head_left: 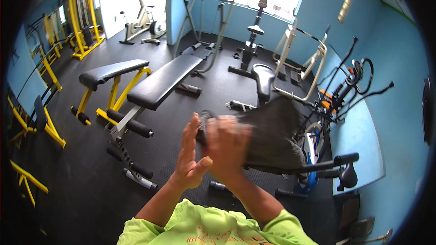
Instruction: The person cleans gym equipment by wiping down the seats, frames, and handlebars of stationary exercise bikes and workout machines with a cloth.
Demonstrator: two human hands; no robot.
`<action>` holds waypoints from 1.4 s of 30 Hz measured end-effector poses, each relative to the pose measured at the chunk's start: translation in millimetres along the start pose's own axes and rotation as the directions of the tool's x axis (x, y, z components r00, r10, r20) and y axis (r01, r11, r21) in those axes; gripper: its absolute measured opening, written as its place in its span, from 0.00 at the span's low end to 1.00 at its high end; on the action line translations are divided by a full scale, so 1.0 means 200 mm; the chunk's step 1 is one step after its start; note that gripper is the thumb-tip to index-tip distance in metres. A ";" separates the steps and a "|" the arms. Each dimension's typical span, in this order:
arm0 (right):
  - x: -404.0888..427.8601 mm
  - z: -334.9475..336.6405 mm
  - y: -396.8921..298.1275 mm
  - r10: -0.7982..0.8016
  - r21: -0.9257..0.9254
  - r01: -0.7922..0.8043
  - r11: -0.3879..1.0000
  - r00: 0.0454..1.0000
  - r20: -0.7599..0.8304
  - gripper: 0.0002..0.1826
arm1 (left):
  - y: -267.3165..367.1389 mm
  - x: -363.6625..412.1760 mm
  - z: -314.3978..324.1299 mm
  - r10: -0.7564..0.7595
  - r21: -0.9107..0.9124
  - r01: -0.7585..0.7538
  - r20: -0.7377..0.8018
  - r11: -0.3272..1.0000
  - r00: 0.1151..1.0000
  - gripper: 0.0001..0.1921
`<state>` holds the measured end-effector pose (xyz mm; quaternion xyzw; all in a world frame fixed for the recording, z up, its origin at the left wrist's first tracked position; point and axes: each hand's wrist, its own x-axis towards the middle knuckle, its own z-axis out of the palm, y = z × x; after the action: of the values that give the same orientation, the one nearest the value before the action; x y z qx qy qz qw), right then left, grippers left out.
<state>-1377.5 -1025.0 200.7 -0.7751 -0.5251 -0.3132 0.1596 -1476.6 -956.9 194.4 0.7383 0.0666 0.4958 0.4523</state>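
A dark grey cloth (272, 139) hangs in front of me, right of centre, its right part over or in front of a black padded part of an exercise machine. My right hand (224, 146) is blurred by motion and lies at the cloth's left end; whether its fingers grip the cloth cannot be told. Close beside it on the left, my left hand (190, 156) is raised with its fingers up and thumb apart, holding nothing. The cloth's left edge shows between the two hands.
A black padded bench (165, 81) and a yellow-framed bench (114, 71) stand at left. An exercise bike (250, 47) and a walker machine (299, 58) stand ahead. At right are a bicycle-like machine (323, 109) and a mirror (357, 149) against the blue wall.
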 end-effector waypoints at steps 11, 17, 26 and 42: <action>-0.09 -0.01 0.15 0.123 -0.068 -0.156 0.985 0.929 -0.349 0.25 | -0.01 -0.22 -0.33 -0.273 0.205 0.248 0.107 0.947 0.956 0.42; -0.08 0.36 0.05 -0.416 -0.465 0.261 0.846 0.868 -0.269 0.18 | -0.02 -0.07 -0.20 -0.102 0.251 0.046 0.218 0.967 0.971 0.43; -0.45 0.39 0.19 -0.042 0.801 -0.068 0.595 0.992 0.115 0.26 | -0.17 -0.22 -0.07 -0.307 0.527 0.086 0.349 0.845 0.885 0.46; -0.79 -0.28 0.73 0.330 0.222 -0.414 0.883 0.883 0.334 0.28 | -0.21 -0.51 0.37 -0.439 0.418 0.220 0.552 0.881 0.709 0.43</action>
<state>-1301.6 -1229.0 151.9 -0.8675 -0.4220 -0.0812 0.2503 -1454.1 -1033.5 88.3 0.8998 0.1233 0.1108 0.4036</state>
